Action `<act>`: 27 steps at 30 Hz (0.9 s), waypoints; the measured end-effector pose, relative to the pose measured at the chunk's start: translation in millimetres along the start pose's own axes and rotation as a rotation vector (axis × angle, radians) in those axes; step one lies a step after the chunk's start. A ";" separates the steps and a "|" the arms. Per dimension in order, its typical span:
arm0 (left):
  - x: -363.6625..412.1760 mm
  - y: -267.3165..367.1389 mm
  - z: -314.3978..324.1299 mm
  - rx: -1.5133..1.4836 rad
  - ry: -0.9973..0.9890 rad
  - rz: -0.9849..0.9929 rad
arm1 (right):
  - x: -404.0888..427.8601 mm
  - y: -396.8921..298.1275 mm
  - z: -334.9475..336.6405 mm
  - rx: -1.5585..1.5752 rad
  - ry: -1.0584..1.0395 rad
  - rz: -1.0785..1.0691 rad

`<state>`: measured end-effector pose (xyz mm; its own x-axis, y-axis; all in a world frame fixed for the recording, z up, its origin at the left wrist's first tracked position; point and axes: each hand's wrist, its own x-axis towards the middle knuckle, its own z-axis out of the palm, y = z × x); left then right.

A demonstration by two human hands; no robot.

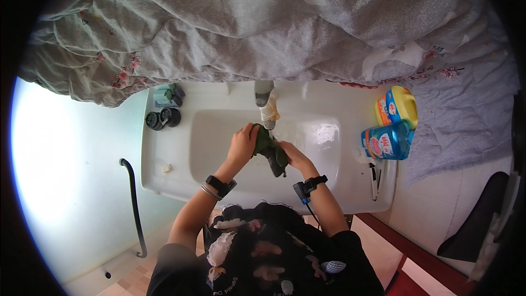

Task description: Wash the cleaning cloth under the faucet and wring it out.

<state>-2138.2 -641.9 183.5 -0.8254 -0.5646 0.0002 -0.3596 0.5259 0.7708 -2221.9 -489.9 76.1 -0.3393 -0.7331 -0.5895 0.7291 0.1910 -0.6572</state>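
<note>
A wet, dark green cloth (270, 148) is held between both hands over the basin of a white sink (222, 148), just below the faucet (264, 94). A pale cloth wrap (270, 110) is wound around the spout. My left hand (243, 143) pinches the cloth's upper left part between thumb and fingers. My right hand (294, 155) grips its right side, with the fingertips partly hidden behind the fabric. The cloth's darker lower end hangs down between the hands. Water seems to run beside the spout's tip, but this is hard to make out.
A blue bottle (384, 139) and a yellow jug (404, 107) stand on the sink's right ledge, above a white-handled tool (374, 183). Black round containers (169, 116), green and dark blocks (165, 95) and a small soap piece (166, 168) are at left. Patterned grey fabric (246, 28) hangs across the top.
</note>
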 end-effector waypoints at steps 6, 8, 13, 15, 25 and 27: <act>-11.3 11.5 -2.6 -0.157 -0.158 0.034 | 10.0 18.9 -6.6 0.220 -0.166 0.087; -14.4 7.7 -6.9 -0.167 -0.242 -0.008 | -3.3 5.2 16.8 0.332 -0.126 0.053; -11.9 0.9 -3.6 -0.200 -0.318 0.038 | 15.3 17.5 2.8 0.571 -0.095 0.035; -10.3 2.0 -3.5 -0.209 -0.365 0.013 | 21.1 21.6 1.8 0.512 -0.195 -0.024; -4.0 -20.5 23.8 -0.029 -0.149 -0.005 | 17.3 -5.5 39.8 0.541 0.029 -0.177; -4.5 -12.1 34.5 0.045 -0.104 -0.049 | 18.3 -10.2 49.9 0.299 0.301 -0.269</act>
<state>-2145.2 -623.8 152.2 -0.8463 -0.5224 -0.1045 -0.4177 0.5289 0.7388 -2205.8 -537.8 95.4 -0.6631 -0.5010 -0.5561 0.7156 -0.2066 -0.6672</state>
